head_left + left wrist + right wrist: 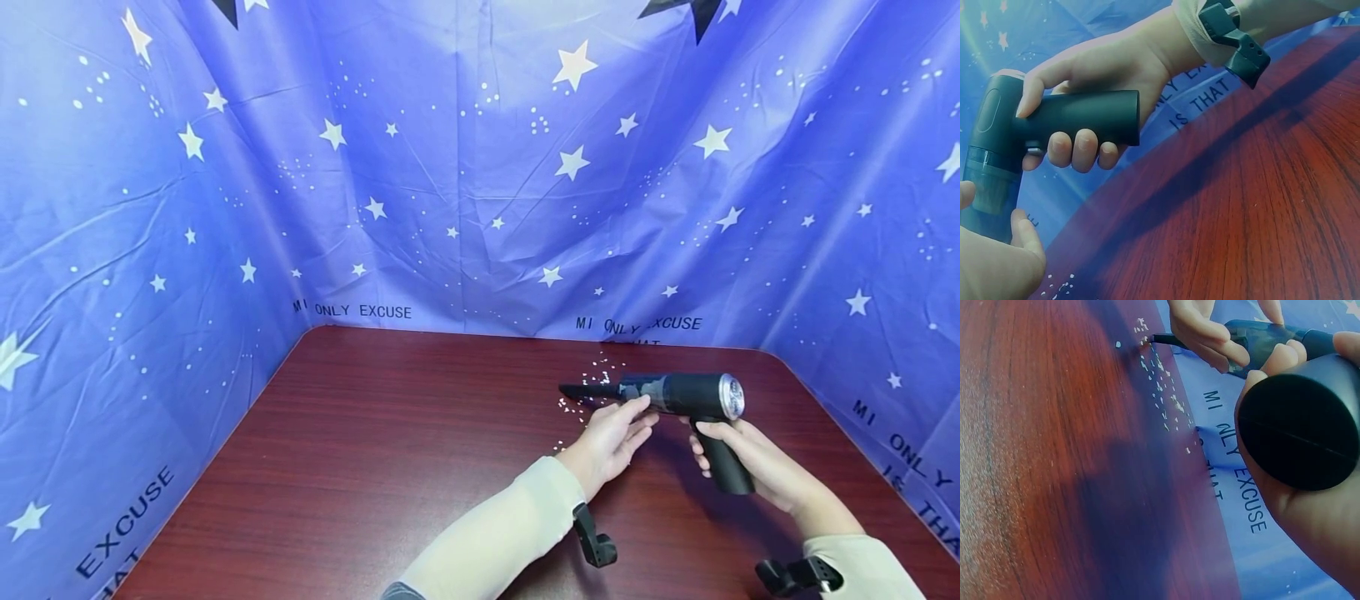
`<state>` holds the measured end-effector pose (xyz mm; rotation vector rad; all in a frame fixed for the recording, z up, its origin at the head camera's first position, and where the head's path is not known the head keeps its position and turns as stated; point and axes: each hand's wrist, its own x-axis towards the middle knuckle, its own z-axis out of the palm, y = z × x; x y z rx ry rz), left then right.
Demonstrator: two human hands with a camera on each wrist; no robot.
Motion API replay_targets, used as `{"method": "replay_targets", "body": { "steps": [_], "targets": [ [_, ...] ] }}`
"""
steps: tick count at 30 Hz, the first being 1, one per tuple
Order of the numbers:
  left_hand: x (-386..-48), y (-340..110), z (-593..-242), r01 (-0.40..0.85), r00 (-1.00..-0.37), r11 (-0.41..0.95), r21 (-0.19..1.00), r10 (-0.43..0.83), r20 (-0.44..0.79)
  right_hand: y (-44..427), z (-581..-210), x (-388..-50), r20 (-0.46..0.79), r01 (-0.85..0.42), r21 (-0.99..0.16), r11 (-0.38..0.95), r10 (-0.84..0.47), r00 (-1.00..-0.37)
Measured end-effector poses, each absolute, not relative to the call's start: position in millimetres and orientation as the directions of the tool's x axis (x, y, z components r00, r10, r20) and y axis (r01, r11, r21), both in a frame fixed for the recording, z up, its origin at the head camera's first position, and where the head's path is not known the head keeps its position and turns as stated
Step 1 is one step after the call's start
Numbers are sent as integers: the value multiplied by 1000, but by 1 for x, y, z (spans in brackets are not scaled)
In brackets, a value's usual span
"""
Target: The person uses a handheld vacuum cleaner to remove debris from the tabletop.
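A black handheld vacuum point(692, 393) with a clear front section and a narrow nozzle point(588, 390) is held over the right part of the table. My right hand point(761, 467) grips its handle point(1094, 115), fingers wrapped round it in the left wrist view. At the clear front section, my left hand point(609, 437) holds the barrel between thumb and fingers. Small white scraps point(1163, 384) lie scattered around the nozzle tip, which points left. In the right wrist view the handle's round base point(1300, 431) hides part of the right hand.
The dark red wooden table point(337, 467) has its back edge just beyond the scraps. Blue star-printed cloth point(465, 167) hangs behind it and along both sides. Each wrist wears a black bracket point(595, 542).
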<state>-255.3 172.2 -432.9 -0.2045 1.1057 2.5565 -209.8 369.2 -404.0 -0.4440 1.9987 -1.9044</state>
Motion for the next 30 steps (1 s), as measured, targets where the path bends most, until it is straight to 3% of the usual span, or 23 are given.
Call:
{"method": "replay_targets", "body": {
  "steps": [30],
  "targets": [
    [-234, 185, -429, -413, -910, -642, 646, 314, -270, 396, -398, -198, -40, -33, -986, 164, -423, -905]
  ]
}}
